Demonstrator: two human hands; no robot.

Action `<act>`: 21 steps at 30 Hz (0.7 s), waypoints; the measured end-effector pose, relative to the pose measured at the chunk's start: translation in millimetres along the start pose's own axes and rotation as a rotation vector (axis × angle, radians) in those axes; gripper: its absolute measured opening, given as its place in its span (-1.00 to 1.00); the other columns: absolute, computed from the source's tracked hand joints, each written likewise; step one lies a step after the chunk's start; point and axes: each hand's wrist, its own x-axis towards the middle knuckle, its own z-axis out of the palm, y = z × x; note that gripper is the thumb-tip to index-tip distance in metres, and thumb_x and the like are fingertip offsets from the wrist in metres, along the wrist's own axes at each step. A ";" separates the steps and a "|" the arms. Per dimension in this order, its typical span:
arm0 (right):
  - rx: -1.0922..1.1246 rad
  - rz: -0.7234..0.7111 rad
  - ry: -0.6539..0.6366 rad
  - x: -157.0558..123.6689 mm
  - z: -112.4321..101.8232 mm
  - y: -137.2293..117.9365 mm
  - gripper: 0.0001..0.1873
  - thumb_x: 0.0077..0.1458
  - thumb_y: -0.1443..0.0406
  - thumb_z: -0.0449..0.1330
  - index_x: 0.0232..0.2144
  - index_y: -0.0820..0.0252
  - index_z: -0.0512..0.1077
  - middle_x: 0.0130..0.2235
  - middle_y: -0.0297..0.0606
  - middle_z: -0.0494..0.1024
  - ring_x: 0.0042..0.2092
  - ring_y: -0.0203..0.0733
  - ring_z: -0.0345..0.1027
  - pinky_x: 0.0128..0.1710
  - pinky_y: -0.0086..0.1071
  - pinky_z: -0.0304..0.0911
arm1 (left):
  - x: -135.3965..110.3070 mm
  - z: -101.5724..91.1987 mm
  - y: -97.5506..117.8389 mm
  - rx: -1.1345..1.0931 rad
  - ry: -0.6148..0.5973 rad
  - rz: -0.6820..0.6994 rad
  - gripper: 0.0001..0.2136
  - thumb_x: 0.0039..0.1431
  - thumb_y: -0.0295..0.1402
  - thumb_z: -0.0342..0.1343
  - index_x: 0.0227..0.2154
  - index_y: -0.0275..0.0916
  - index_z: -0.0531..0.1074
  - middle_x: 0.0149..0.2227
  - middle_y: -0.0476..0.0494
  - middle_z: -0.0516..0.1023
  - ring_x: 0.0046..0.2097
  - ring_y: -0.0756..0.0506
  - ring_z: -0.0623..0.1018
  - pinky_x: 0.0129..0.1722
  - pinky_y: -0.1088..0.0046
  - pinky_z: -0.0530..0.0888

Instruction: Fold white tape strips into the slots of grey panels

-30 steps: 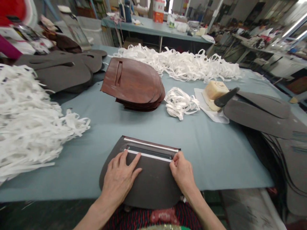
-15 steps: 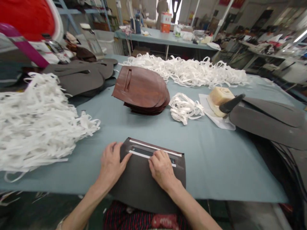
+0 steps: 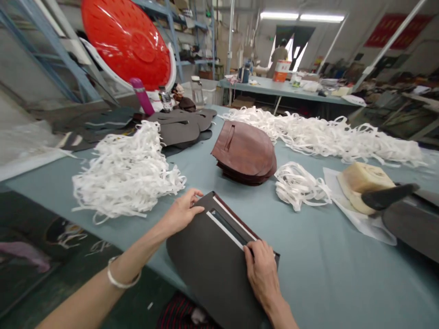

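A dark grey panel lies tilted over the table's front edge, its brown face showing along the upper border. Near that border is a long slot with a zipper-like dark band inside. One white strip runs along the slot's near side, another white strip along its far side. At the panel's upper left corner is my left hand, thumb and fingers apart. My right hand rests on the slot's right end, fingers bent and closed against the near strip; whatever is under the fingertips is hidden.
Beyond the panel sits a stack of brown leather pieces. White strips are heaped at left, with a small bundle and a long pile farther back. A yellowish block and dark-handled tool lie right. A person stands far behind.
The camera view has turned left and up, so the panel appears slanted. My right hand has slid along the near strip to the slot's right end. My left hand stays by the upper left corner.
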 end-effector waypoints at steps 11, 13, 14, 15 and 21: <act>-0.219 0.032 -0.034 39.3 40.1 -33.8 -0.87 0.19 0.38 0.05 -0.37 0.19 0.39 -0.36 -0.20 0.40 -0.26 -0.09 0.22 -0.27 -0.26 0.08 | -27.5 65.4 -49.3 0.230 0.191 0.259 -0.88 0.18 -0.40 0.02 -0.21 -0.19 0.29 -0.17 -0.09 0.40 -0.08 -0.13 0.38 -0.07 0.25 0.31; -0.208 0.019 -0.047 56.9 53.2 -46.7 -0.85 0.16 0.43 0.04 -0.31 0.20 0.41 -0.32 -0.18 0.42 -0.23 -0.08 0.23 -0.26 -0.26 0.10 | -27.6 64.4 -48.2 0.238 0.200 0.284 -0.86 0.19 -0.41 0.01 -0.18 -0.20 0.30 -0.14 -0.12 0.40 -0.05 -0.13 0.37 -0.06 0.25 0.31; -0.204 0.009 -0.052 64.7 59.2 -52.5 -0.83 0.15 0.46 0.04 -0.29 0.20 0.41 -0.31 -0.18 0.42 -0.22 -0.08 0.23 -0.26 -0.26 0.11 | -27.2 63.6 -47.2 0.252 0.201 0.301 -0.82 0.20 -0.43 -0.01 -0.14 -0.20 0.30 -0.09 -0.14 0.40 -0.02 -0.14 0.36 -0.04 0.25 0.31; -0.200 -0.004 -0.053 71.3 64.5 -57.7 -0.80 0.14 0.48 0.04 -0.27 0.20 0.42 -0.29 -0.17 0.43 -0.21 -0.07 0.23 -0.26 -0.26 0.12 | -26.7 62.9 -46.0 0.271 0.196 0.321 -0.77 0.21 -0.45 -0.04 -0.08 -0.19 0.28 -0.04 -0.15 0.38 0.03 -0.14 0.34 -0.01 0.24 0.30; -0.261 -0.097 -0.023 73.7 74.9 -71.4 -0.76 0.14 0.49 0.02 -0.18 0.28 0.42 -0.27 -0.12 0.42 -0.22 -0.05 0.21 -0.24 -0.21 0.17 | -27.9 64.5 -44.0 0.368 0.123 0.441 -0.65 0.25 -0.50 -0.12 0.07 -0.15 0.27 0.00 -0.15 0.42 0.08 -0.15 0.32 0.05 0.19 0.29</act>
